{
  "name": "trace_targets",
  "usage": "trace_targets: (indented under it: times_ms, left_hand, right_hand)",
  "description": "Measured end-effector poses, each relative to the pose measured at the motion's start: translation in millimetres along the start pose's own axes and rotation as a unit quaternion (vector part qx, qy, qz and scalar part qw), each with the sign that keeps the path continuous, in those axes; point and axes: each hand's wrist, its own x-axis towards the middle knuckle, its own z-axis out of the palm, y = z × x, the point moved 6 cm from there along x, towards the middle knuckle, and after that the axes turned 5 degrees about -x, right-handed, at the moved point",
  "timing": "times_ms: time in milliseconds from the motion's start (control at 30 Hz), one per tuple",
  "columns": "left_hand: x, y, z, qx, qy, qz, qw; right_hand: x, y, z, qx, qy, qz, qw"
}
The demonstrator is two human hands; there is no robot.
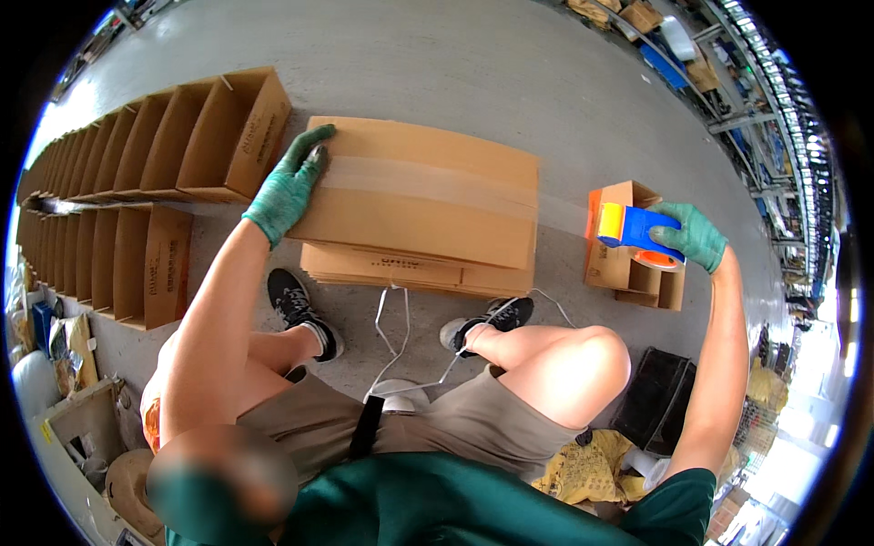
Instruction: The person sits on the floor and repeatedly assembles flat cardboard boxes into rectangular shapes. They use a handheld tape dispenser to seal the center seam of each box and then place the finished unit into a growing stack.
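Note:
A brown cardboard box lies in front of me, a strip of clear tape running across its top. It rests on a stack of flattened cardboard. My left hand, in a green glove, grips the box's left end, fingers near the far left corner. Off to the right, my right hand, also gloved in green, is closed round a blue tape dispenser with a yellow front and an orange part. Clear tape stretches from the box's right end towards the dispenser.
Two rows of open cardboard boxes stand at the left. Small open cartons sit below the dispenser. White strapping trails between my feet. A black case and yellow sacks lie near right; a loaded rack stands far right.

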Motion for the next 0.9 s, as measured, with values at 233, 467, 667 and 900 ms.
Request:
trace_targets:
  times_ms: [233,467,667,900]
  left_hand:
    - [-3,8,5,0.052,0.023,-0.054,0.997]
    - [-2,5,4,0.025,0.015,-0.033,0.999]
    - [-2,8,6,0.04,0.019,-0.032,0.999]
    - [4,6,11,-0.004,-0.001,-0.02,1.0]
  right_hand:
    - [61,-22,54,-0.1,-0.039,0.029,0.994]
    - [106,-85,116,-0.122,-0.039,-0.074,0.989]
    - [116,-76,205,-0.349,-0.101,0.002,0.932]
    - [127,-46,226,-0.155,0.032,0.135,0.978]
